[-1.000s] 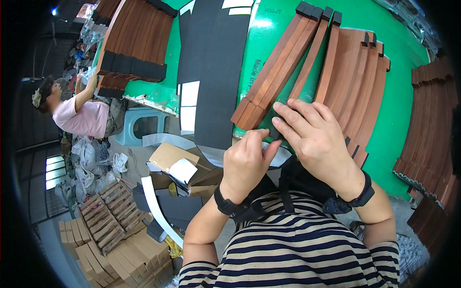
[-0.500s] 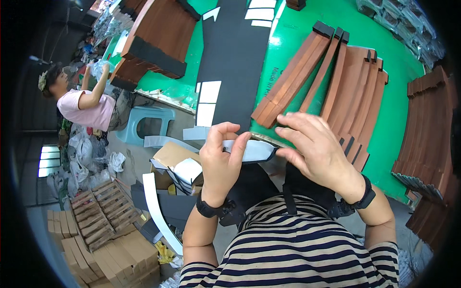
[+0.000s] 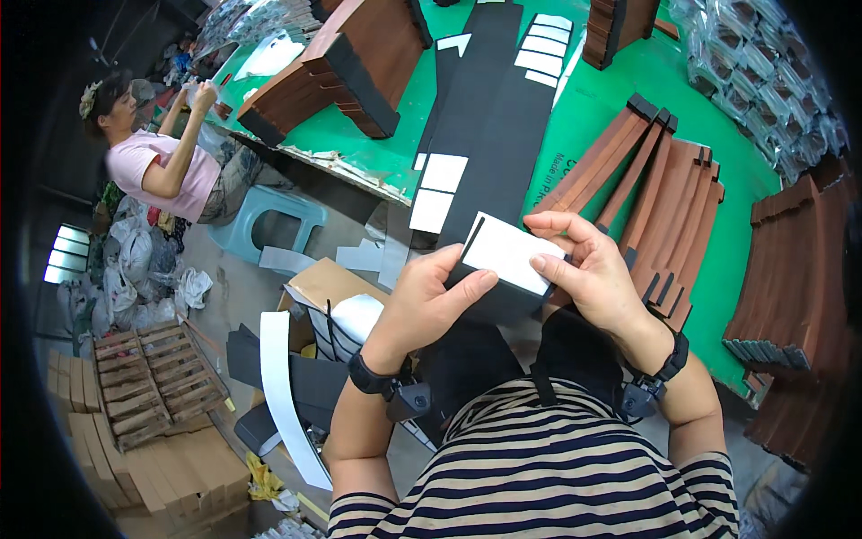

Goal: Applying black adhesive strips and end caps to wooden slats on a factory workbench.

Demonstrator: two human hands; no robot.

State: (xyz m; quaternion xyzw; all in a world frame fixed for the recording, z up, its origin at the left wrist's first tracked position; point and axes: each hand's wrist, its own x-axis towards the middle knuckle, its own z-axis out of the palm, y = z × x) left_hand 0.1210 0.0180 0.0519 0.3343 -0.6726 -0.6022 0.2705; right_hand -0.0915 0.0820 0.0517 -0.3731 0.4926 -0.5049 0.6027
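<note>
In front of my body I hold a black foam-like piece with a white face, tilted so the white side faces up. A narrow black strip runs along its left edge. My left hand is closed on its left end, thumb at the lower edge and the other fingers mostly hidden. At its right end my right hand pinches it, thumb on the white face and index finger along the far edge. Just beyond lies a long black sheet bearing several white rectangles.
On the green table, brown slats with black ends lie at right. Brown panels stand far left; more slats are stacked far right. A blue stool, wooden pallet and co-worker are left.
The held piece has turned from nearly edge-on to show its broad white face. My right hand, its fingers apart before, has closed on the piece's right end. My view has shifted.
</note>
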